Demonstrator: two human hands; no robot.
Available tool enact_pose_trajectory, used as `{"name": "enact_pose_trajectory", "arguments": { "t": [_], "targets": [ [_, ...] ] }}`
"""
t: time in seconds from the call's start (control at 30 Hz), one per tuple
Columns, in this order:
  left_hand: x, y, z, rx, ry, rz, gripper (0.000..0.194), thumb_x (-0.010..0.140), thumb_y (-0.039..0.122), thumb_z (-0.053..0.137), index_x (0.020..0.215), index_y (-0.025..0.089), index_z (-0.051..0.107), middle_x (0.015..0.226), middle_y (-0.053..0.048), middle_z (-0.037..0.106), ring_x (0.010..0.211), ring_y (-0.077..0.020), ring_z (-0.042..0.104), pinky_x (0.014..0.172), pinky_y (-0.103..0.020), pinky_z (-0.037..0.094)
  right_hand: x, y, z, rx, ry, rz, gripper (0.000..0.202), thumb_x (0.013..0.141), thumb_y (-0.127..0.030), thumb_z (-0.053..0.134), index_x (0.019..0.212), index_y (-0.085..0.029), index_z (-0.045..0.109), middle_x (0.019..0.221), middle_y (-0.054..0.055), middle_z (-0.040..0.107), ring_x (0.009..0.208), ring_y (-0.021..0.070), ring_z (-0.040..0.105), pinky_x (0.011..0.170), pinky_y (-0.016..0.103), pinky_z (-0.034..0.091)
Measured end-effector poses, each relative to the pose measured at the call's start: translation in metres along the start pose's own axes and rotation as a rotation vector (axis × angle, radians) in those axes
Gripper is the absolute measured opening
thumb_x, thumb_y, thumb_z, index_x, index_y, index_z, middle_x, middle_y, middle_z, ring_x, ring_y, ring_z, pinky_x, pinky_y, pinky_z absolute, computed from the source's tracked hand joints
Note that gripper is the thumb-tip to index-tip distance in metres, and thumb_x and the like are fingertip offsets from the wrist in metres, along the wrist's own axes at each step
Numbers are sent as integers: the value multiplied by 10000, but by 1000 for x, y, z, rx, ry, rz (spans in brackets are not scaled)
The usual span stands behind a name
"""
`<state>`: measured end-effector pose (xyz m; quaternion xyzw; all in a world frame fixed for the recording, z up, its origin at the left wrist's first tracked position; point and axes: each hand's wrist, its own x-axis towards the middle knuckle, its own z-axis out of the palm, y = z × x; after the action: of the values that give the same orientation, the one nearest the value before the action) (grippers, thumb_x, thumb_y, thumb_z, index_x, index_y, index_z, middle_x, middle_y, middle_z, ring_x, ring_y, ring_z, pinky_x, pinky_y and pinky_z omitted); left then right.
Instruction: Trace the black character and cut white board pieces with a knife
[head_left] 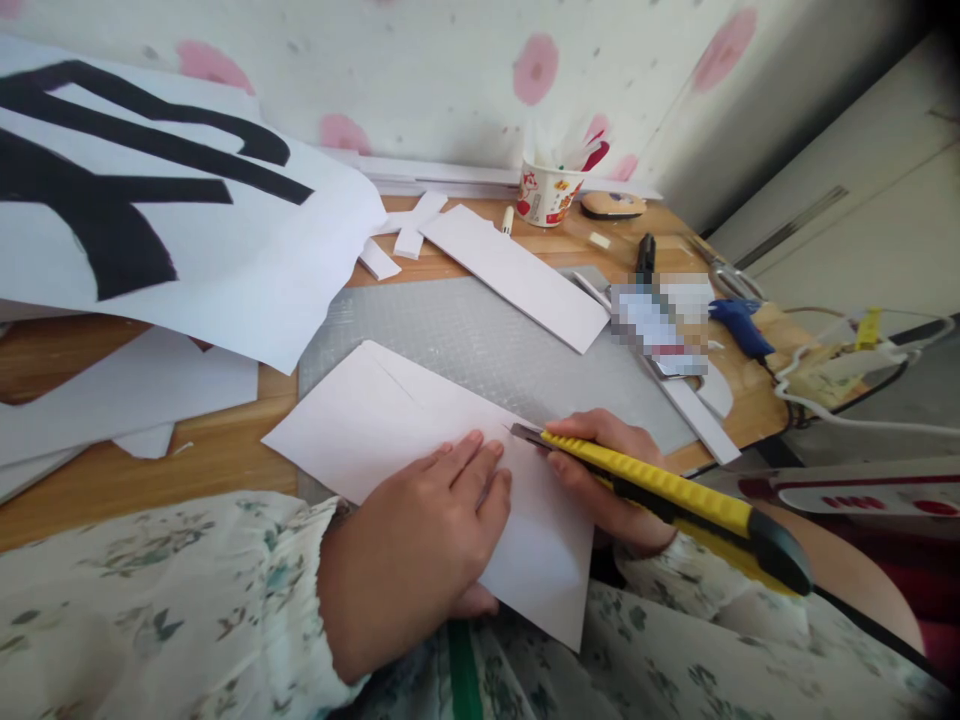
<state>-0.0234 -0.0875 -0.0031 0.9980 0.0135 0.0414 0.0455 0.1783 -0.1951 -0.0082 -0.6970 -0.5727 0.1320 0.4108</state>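
A white board (544, 540) lies slanted over the near edge of a grey cutting mat (465, 310), its lower corner reaching past the table's edge. My left hand (427, 540) rests on the board, fingers laid flat on top and the thumb below its near edge. In my right hand (611, 470) is a yellow utility knife (660, 480), its blade out and its tip at the board's surface, just right of my left fingertips. A thin line shows on the board near its far left corner, and a short mark lies by the blade tip.
Paper with black shapes (322, 240) and white board pieces (150, 390) cover the left. Behind the mat are a white strip (517, 275) and a patterned cup (547, 195). To the right are a blurred phone-like object (660, 330), a blue tool (742, 325), scissors (724, 275) and cables.
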Motion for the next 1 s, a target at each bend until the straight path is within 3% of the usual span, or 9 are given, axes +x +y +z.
{"name": "enact_pose_trajectory", "arguments": {
  "t": [0.23,0.5,0.83,1.0],
  "targets": [
    [1,1,-2,3,-46,-1,950,637,596,896,1322,-1,620,1424,-328,548,1294,-439,591,1028,-514,555,-1,1,-2,-13,-18,-9,119,806,-267,618,901,-255,689,690,4,740,583,178,680,525,281,514],
    [2,0,0,18,4,4,962,605,610,908,1295,-6,645,1387,-315,588,1256,-431,624,1013,-505,572,-6,1,-3,-45,-5,-20,115,792,-258,613,879,-261,689,678,6,734,597,190,696,545,287,532],
    [1,2,-2,15,16,-1,966,580,593,927,1285,-8,651,1382,-315,594,1246,-435,631,1005,-519,578,-18,-2,-2,-111,78,-8,115,780,-265,607,859,-269,691,651,-8,721,522,174,656,483,280,484],
    [0,2,2,34,63,5,994,545,617,931,1263,-15,660,1363,-310,614,1221,-436,647,986,-505,591,-24,-3,3,-142,170,47,112,793,-306,622,864,-267,700,696,9,739,575,198,680,493,294,481]
  ]
}}
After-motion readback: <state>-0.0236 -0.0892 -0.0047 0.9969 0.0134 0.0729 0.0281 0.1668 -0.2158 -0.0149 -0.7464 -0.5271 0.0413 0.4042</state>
